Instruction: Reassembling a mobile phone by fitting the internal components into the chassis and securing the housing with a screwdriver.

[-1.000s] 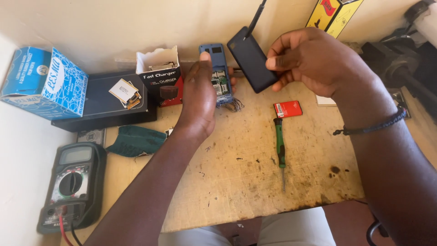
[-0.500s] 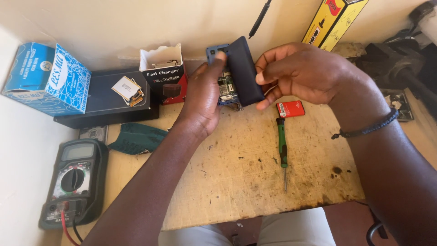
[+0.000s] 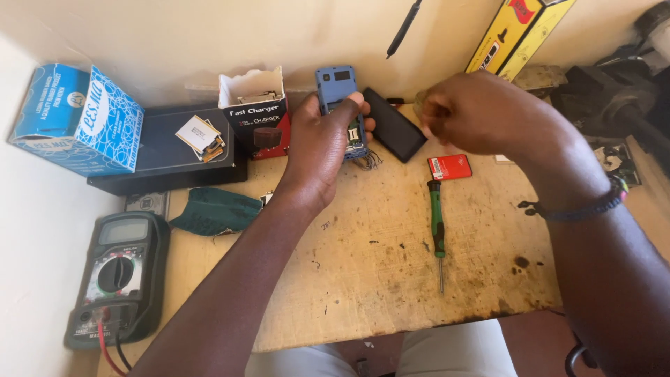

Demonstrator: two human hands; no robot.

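At the bottom edge of the frame the person's lap shows below the worn wooden table (image 3: 363,279), whose top is stained and scuffed. In the lower left a dark multimeter (image 3: 117,276) lies flat with red and black leads running off its bottom end. Just above it, left of centre, sits a crumpled green cloth (image 3: 213,209). Right of centre a green-handled screwdriver (image 3: 437,230) lies on the table, tip toward the near edge, and just above its handle is a small red battery (image 3: 449,167). At upper centre the left hand (image 3: 321,146) is closed around a blue phone body (image 3: 338,98), held upright with its inner side showing and thin wires hanging below. Just right of it a black back cover (image 3: 394,126) lies tilted on the table, touching or nearly touching the left hand's fingertips. The right hand (image 3: 481,115), upper right, hovers above the table near that cover, fingers curled loosely; whether it pinches anything I cannot tell, as it is blurred. Farther back stand an open black and red carton (image 3: 255,115), a flat black box (image 3: 160,157), a blue patterned box (image 3: 77,119) at upper left, and a yellow box (image 3: 520,31) leaning against the wall at upper right.
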